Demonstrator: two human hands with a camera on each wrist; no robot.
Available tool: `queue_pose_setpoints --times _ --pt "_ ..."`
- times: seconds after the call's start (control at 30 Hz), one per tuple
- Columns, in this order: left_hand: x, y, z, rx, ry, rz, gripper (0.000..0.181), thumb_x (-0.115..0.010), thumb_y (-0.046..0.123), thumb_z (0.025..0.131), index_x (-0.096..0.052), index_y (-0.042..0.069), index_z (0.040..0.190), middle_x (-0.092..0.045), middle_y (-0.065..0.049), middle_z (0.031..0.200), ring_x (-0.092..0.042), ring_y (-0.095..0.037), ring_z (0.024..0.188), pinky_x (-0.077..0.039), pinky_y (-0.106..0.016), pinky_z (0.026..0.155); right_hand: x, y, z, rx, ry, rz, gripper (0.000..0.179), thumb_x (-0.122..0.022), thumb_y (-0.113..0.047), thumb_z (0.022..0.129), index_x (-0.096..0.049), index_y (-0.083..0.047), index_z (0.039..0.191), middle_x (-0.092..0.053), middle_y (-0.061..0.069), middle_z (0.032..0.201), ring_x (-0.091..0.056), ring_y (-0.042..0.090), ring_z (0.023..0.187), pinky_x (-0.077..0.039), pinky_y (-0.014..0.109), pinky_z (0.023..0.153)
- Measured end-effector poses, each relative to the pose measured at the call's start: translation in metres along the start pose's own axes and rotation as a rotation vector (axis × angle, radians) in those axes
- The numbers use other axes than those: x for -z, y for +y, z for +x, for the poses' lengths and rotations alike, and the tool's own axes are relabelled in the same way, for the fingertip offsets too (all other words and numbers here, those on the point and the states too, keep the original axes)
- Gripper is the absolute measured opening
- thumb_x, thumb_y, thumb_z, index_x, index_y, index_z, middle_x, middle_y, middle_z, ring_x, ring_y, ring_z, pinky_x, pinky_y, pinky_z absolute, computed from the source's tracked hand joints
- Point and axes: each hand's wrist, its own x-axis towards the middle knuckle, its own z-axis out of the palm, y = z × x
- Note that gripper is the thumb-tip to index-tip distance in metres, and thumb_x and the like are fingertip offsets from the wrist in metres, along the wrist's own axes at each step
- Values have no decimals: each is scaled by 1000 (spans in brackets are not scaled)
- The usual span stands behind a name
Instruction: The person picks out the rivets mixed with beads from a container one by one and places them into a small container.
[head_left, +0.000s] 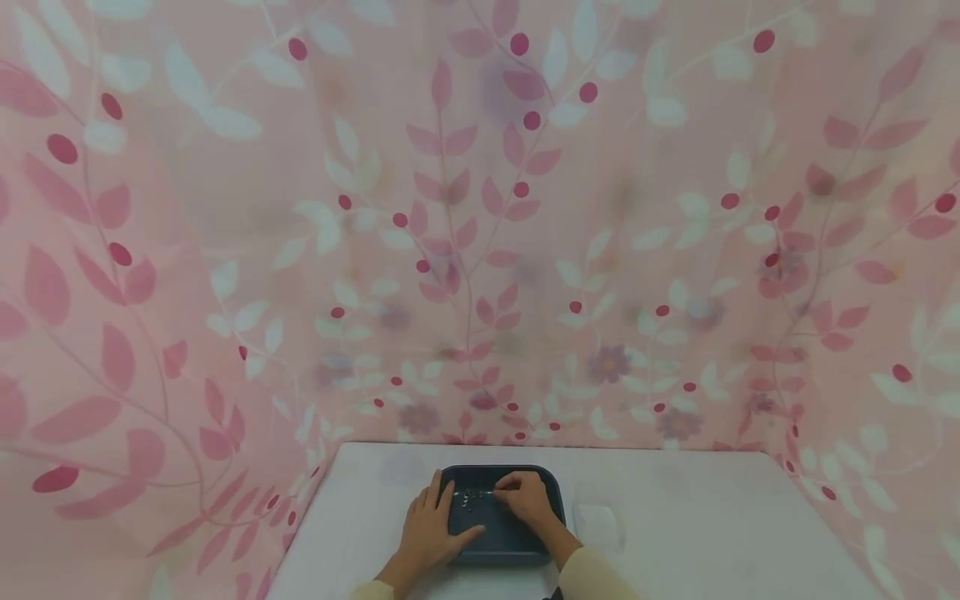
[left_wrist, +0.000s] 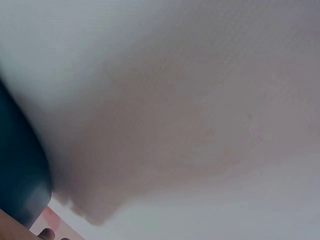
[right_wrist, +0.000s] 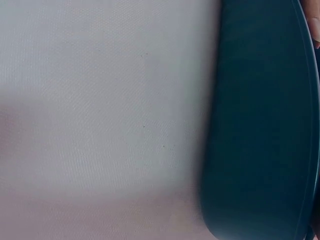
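Observation:
A dark blue tray [head_left: 504,546] with rounded corners lies on the white table. My left hand [head_left: 429,527] rests at its left rim, fingers extended and thumb reaching over the near part of the tray. Several tiny bead-like pieces [head_left: 470,498] are near the far left inside. Over the right half, my right hand [head_left: 525,498] has thumb and forefinger pinched on the end of a thin pale strand [head_left: 483,492], too fine to make out well. The wrist views mostly catch the tray's outer wall [left_wrist: 22,165] [right_wrist: 260,125], with a fingertip [right_wrist: 313,27] at the rim in the right one.
A clear, shallow container [head_left: 598,527] stands on the white table [head_left: 697,517] just right of the tray. Pink leaf-patterned cloth [head_left: 480,250] hangs behind the table and along both sides.

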Motion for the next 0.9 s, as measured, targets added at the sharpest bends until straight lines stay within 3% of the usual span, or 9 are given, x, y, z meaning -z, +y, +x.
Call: queue_pose_setpoints --times 0.13,0.43,0.9 --pt "3 1 -8 9 -6 -9 102 -57 78 78 -44 3 146 -25 -22 160 -42 -42 133 -35 -61 107 -6 2 -4 1 -10 30 4 -78 -8 82 -76 -6 84 -74 4 81 -65 11 65 -56 28 60" --pt "1 4 -4 16 -19 -10 103 -57 80 78 -42 4 148 -23 -20 161 -40 -43 136 -32 -60 110 -3 5 -3 -12 -26 91 5 -78 -4 81 -75 -2 85 -75 8 80 -69 14 62 -58 29 58" --pt "5 5 -4 1 -38 -4 105 -54 82 77 -42 6 148 -23 -21 161 -40 -43 137 -31 -60 112 -2 1 -2 -3 -46 68 5 -78 -8 82 -75 -6 86 -74 5 83 -68 17 64 -56 30 60"
